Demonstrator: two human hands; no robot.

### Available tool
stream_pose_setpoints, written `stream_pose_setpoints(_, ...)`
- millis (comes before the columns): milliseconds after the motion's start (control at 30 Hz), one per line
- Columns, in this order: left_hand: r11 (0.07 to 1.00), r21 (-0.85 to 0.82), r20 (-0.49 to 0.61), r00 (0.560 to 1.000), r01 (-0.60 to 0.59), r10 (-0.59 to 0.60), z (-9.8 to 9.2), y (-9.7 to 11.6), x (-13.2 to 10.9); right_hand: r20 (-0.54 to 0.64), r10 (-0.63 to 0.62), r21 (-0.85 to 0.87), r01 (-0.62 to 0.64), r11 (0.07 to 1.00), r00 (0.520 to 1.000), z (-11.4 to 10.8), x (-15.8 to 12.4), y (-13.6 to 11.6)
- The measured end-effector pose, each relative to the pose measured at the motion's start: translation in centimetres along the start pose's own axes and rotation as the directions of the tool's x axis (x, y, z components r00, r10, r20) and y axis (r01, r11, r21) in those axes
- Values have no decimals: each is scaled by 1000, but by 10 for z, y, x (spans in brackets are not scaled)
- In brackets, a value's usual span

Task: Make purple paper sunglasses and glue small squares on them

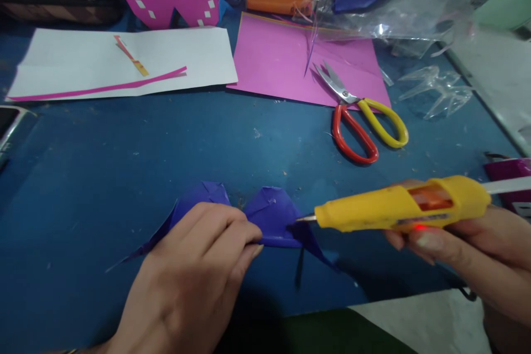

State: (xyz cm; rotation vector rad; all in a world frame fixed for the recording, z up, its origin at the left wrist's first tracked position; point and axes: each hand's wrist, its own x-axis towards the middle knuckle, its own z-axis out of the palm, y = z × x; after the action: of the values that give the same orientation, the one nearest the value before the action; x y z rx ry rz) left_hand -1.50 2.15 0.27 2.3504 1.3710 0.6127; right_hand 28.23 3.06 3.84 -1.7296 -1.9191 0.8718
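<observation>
A folded dark blue paper piece (271,215) lies on the blue table (124,166) near the front. My left hand (199,271) is closed over its left half, with the fingertips pinching a fold at the middle. My right hand (456,254) grips a yellow glue gun (398,207) held level, a red light showing on its underside. The gun's metal tip touches the right side of the blue paper piece.
Scissors (360,116) with red and yellow handles lie partly on a pink sheet (282,61). A white sheet (124,61) with paper strips lies at the back left. A magenta cut-out (166,5), orange and blue items and clear plastic wrap (415,16) crowd the back. A phone edge (8,121) is at left.
</observation>
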Motion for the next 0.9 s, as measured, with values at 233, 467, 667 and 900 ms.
stream_pose_setpoints(233, 981, 155, -95, 986, -118, 134, -2, 6, -3, 21, 54, 65, -55, 996, 998, 6, -16, 6)
stream_pose_setpoints(467, 868, 338, -84, 907, -364, 413, -2, 11, -16, 73, 78, 292, -96, 952, 994, 25, -26, -3)
stream_pose_setpoints(667, 833, 411, -37, 907, -370, 420, 8, 12, -25, 56, 98, 356, -111, 928, 994, 34, -26, 0)
stream_pose_setpoints(900, 832, 394, -6, 904, -391, 428, 10, 13, -28, 72, 109, 427, -130, 895, 991, 37, -28, 4)
